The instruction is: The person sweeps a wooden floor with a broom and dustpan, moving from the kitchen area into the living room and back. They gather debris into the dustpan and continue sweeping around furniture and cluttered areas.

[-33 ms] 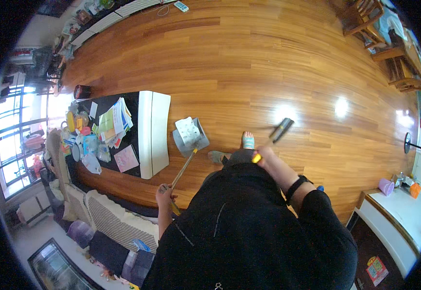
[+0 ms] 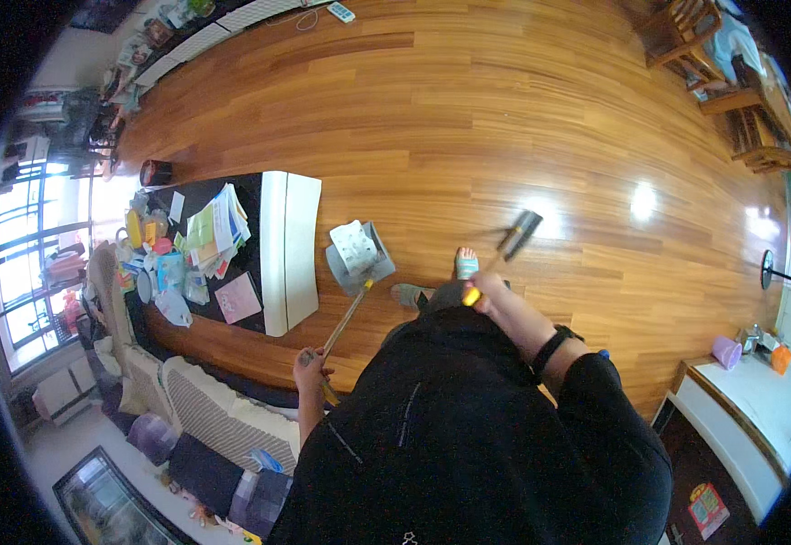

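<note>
My left hand [image 2: 312, 366] is closed around the pole of a long-handled dustpan. Its grey pan [image 2: 384, 260] rests on the wooden floor beside the low table, and a white piece with grey marks [image 2: 353, 247] lies in it. In front of my body, my right hand [image 2: 489, 292] grips the handle of a broom, whose yellow end sticks out below the fist. The dark broom head [image 2: 520, 234] is at or just above the floor, ahead and right of my right foot [image 2: 466, 263]; whether it touches is unclear.
To my left stands a black-topped table with a white side [image 2: 291, 254], heaped with papers and small items. A sofa [image 2: 223, 409] runs behind it. Wooden chairs [image 2: 686, 41] stand at the far right, and a white counter [image 2: 759, 400] with a purple cup [image 2: 726, 351] at the near right.
My right hand and the broom have shifted slightly left. The dustpan and my left hand have barely moved.
</note>
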Available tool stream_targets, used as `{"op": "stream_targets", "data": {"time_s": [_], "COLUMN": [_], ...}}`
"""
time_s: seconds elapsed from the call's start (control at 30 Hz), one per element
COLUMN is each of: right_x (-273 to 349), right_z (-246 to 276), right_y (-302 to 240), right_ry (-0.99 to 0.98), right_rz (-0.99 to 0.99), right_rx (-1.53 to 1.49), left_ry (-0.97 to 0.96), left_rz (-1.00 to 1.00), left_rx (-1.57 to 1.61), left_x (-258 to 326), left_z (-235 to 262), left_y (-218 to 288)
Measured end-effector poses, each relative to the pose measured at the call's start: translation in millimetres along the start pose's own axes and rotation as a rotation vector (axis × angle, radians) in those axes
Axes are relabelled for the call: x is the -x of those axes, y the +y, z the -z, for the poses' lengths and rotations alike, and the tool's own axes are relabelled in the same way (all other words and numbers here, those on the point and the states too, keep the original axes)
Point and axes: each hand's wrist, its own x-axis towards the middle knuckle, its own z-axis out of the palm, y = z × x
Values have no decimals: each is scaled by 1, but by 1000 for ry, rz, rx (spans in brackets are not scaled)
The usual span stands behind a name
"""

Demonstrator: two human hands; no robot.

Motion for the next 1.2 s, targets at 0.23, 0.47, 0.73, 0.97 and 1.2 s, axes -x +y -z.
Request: {"op": "stream_targets", "data": {"time_s": [0.23,0.47,0.73,0.97,1.2], "right_x": [-16,-13,91,50,-49], "right_z": [-26,83,198,306,299], "right_y": [-136,-117,1,53,-32], "right_ry": [-206,9,401,669,637], "right_rz": [-77,145,100,69,-171], "right_rx": [-714,-423,-279,-353,-564], "left_ry": [-52,-27,-97,-111,-90], "left_rz": [-33,-94,-198,-217,-264], "left_rx": [23,55,-15,39,-44], "left_x": [19,23,-2,-12,-29], "left_z": [-14,-43,-68,-99,-121], "left_y": [13,44,70,101,155]}}
